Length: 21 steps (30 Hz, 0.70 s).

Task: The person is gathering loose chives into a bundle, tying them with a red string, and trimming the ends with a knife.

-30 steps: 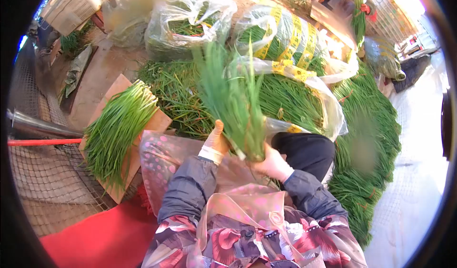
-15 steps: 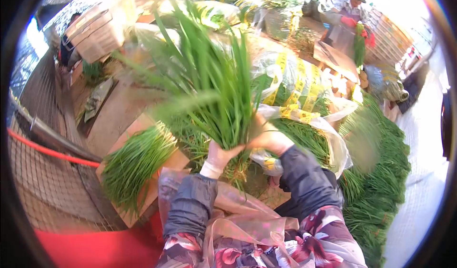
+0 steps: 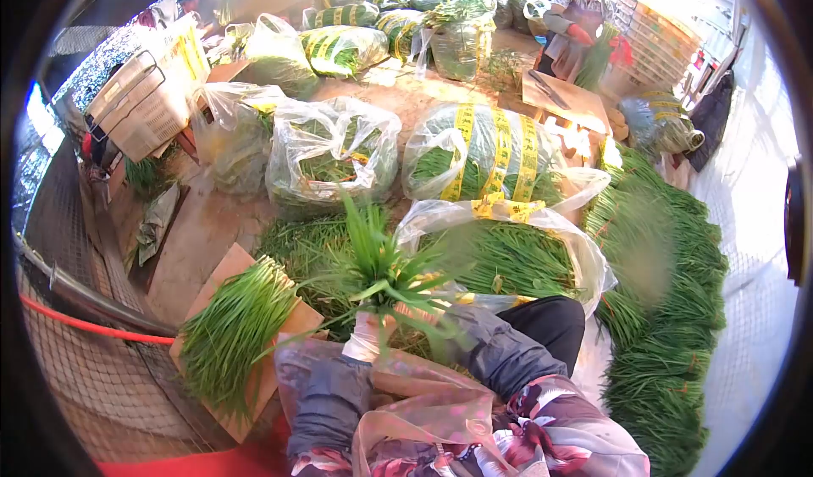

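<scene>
A bunch of green chives (image 3: 383,261) stands up in front of me, its leaves pointing away and splaying outward. My left hand (image 3: 369,331), with a white wrap at the wrist, is closed round its lower part. Beside it, my right hand (image 3: 413,314) is also closed on the bunch, mostly covered by drooping leaves. To the left, a pile of chives (image 3: 241,329) lies on a brown board (image 3: 233,261). Just beyond my hands, an open plastic bag (image 3: 597,261) holds more chives.
A long heap of chives (image 3: 669,333) runs down my right side. Tied bags with yellow tape (image 3: 500,151) stand ahead. At left are a plastic crate (image 3: 140,108), netting (image 3: 93,375) and a red hose (image 3: 102,331). A co-worker (image 3: 580,19) handles greens at the back right.
The bunch has come down and tipped, its leaf tips now pointing away from me rather than up. My right hand has dropped lower, behind leaves. The bags ahead are more visible.
</scene>
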### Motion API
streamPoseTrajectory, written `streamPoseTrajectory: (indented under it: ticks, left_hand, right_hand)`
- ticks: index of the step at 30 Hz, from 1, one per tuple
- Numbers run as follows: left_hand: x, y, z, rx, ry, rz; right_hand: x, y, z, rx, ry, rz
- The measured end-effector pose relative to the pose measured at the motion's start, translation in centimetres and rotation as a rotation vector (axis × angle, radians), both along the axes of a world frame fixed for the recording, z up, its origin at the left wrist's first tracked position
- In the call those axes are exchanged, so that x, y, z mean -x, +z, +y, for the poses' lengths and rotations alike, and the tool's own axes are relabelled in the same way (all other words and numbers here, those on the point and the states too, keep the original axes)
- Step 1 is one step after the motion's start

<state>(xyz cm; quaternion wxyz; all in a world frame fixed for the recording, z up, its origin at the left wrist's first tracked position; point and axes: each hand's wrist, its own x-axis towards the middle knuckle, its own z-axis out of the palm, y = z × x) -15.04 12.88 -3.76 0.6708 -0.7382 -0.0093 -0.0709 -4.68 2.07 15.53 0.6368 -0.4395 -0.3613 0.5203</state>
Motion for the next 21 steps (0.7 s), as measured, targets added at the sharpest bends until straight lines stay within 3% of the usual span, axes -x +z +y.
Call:
streamPoseTrajectory:
  ticks: [1,4,5,7,8,9,10,11,12,13,15,16,18,21]
  left_hand:
    - [-0.1,-2.0,-1.1,0.9,0.035,-0.238]
    - [1.9,20.2,-1.5,2.209,0.195,-0.23]
    - [2.8,17.2,0.1,1.92,-0.036,-0.323]
    - [5.2,22.0,0.2,1.92,-0.296,-0.643]
    - [7.0,22.0,0.7,2.257,-0.103,-0.804]
    - [8.0,25.8,0.2,2.629,0.273,-0.849]
    - [8.9,25.6,0.4,3.183,0.317,-0.706]
    - [9.6,25.5,0.4,3.733,0.356,-0.454]
    - [9.9,25.0,-0.4,3.987,0.3,-0.328]
    - [9.6,24.7,-1.7,4.105,0.195,-0.387]
    - [9.1,24.1,-3.8,4.233,0.057,-0.448]
    - [8.9,23.9,-4.5,4.257,0.044,-0.473]
    - [8.5,23.7,-5.4,4.256,0.027,-0.564]
    - [8.0,23.3,-5.0,4.184,0.1,-0.659]
  right_hand:
    - [0.1,-0.1,0.2,0.016,-0.02,-0.156]
    - [0.2,0.2,1.7,0.039,-0.234,-0.566]
    - [-0.1,0.6,2.6,0.031,-0.356,-0.651]
    - [-1.2,1.4,3.9,-0.094,-0.442,-0.018]
    - [-1.2,3.1,4.1,-0.101,-0.439,-0.012]
    - [-0.8,5.8,4.0,-0.166,-0.468,-0.262]
    - [-0.3,7.3,3.8,-0.224,-0.492,-0.512]
    - [0.4,6.7,5.0,-0.268,-0.491,-0.548]
    - [1.1,6.8,4.1,-0.331,-0.344,-0.59]
    - [2.3,9.2,2.6,-0.395,-0.201,-0.632]
    - [5.4,11.7,0.4,-0.475,-0.016,-1.168]
    - [6.8,10.2,-0.9,-0.469,-0.019,-1.158]
    - [9.6,6.6,-4.0,-0.51,0.028,-1.532]
    - [9.2,6.9,-6.9,-0.42,0.246,-1.357]
